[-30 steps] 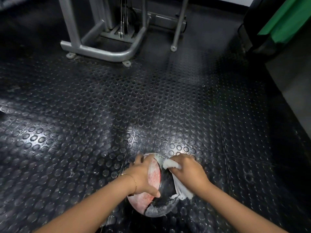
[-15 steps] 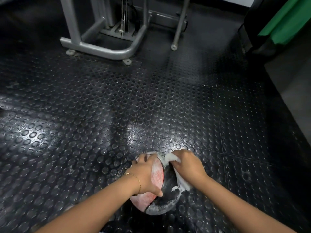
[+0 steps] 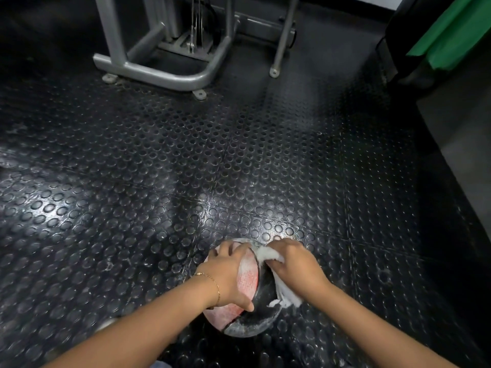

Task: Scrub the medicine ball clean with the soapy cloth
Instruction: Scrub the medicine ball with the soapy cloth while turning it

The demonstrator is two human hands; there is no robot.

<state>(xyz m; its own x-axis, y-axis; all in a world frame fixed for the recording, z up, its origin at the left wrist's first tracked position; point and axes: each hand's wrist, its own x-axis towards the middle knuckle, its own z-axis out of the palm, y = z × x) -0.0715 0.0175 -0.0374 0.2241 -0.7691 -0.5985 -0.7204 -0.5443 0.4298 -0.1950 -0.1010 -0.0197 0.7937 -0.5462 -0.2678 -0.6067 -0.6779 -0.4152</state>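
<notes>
A red and black medicine ball [image 3: 248,281], streaked with white suds, sits on the studded black rubber floor near the bottom centre. My left hand [image 3: 228,274] lies over its red left side, fingers spread across the top and thumb pressed near the seam. My right hand [image 3: 293,265] grips a white soapy cloth [image 3: 284,296] and presses it against the ball's black right side. Part of the cloth bunches out above my fingers and part hangs below my wrist.
A grey steel gym machine frame [image 3: 164,73] with floor feet stands at the back, a thin metal leg [image 3: 281,43] to its right. A dark bin with green fabric [image 3: 446,35] fills the top right corner. Wet studded mat [image 3: 186,181] stretches in between.
My right hand with the cloth has slid up and away from me along the ball's black side. My left hand has stayed on the red side.
</notes>
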